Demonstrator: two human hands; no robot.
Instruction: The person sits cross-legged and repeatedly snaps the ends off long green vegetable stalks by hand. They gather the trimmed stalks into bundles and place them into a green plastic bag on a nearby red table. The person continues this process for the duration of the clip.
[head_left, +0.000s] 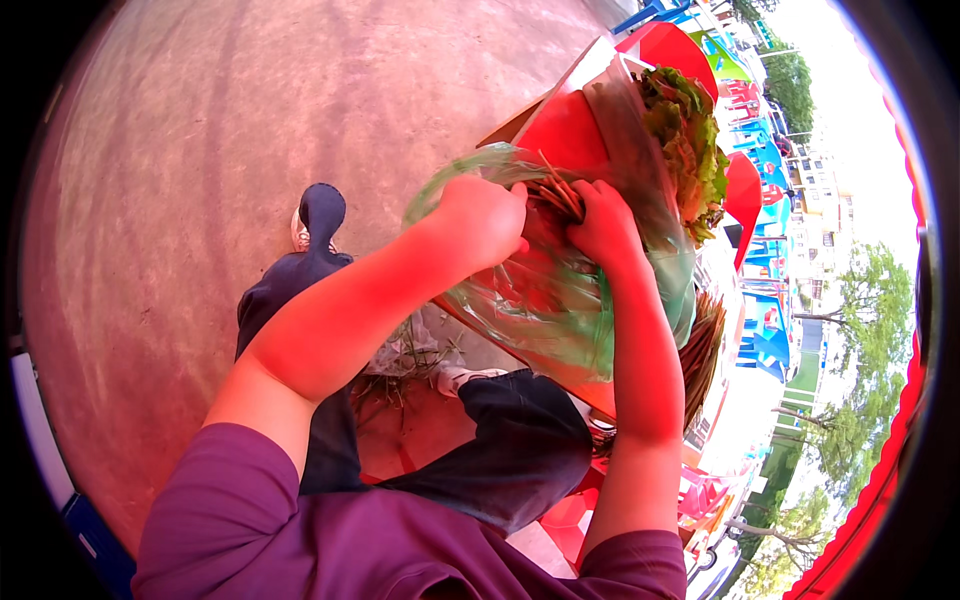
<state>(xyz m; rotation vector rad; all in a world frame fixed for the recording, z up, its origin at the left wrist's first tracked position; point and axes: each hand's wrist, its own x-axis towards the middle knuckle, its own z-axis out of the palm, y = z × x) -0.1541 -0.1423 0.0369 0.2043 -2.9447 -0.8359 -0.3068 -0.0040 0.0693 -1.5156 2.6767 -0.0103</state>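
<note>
A thin green plastic bag (585, 330) lies spread before me at the table's edge. My left hand (484, 221) is at its open mouth, fingers curled; whether they grip the film is not plain. Thin brown stems (556, 193) stick out between my two hands. My right hand (606, 225) has its fingers closed around the end of these stems, over the bag. Beyond the hands, a clear plastic container (637, 127) stands beside green-brown leafy lettuce (686, 150). To the right of my right forearm lies a bundle of long brown stalks (703, 352).
Plant scraps and crumpled clear plastic (409, 352) lie on the floor between my feet. A red chair (570, 525) is near my right knee. Blue and red chairs and tables (765, 330) stand farther off at right. A blue-and-white box (94, 540) is at lower left.
</note>
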